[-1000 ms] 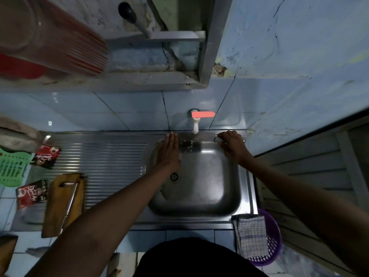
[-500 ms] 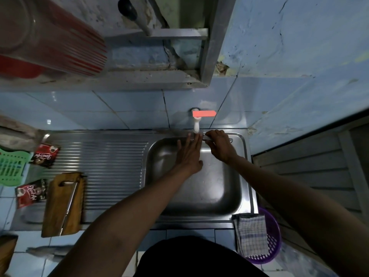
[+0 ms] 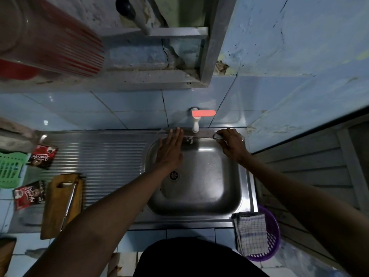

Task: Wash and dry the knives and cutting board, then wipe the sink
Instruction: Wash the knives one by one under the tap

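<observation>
- We see one knife [image 3: 199, 137] lying across the back rim of the steel sink [image 3: 199, 204], under the tap [image 3: 195, 124].
- A second knife [image 3: 68, 204], it seems, rests on the one wooden cutting board [image 3: 54, 212] on the ribbed drainboard [image 3: 103, 156], though the view there is blurred.
- Blue tiles [image 3: 119, 110] back the counter.
- Our right hand [image 3: 231, 144] curls round the knife's handle; our left hand [image 3: 169, 150] lies flat, fingers straight, on the blade.
- One checked cloth [image 3: 251, 232] hangs over a purple basket [image 3: 273, 236].
</observation>
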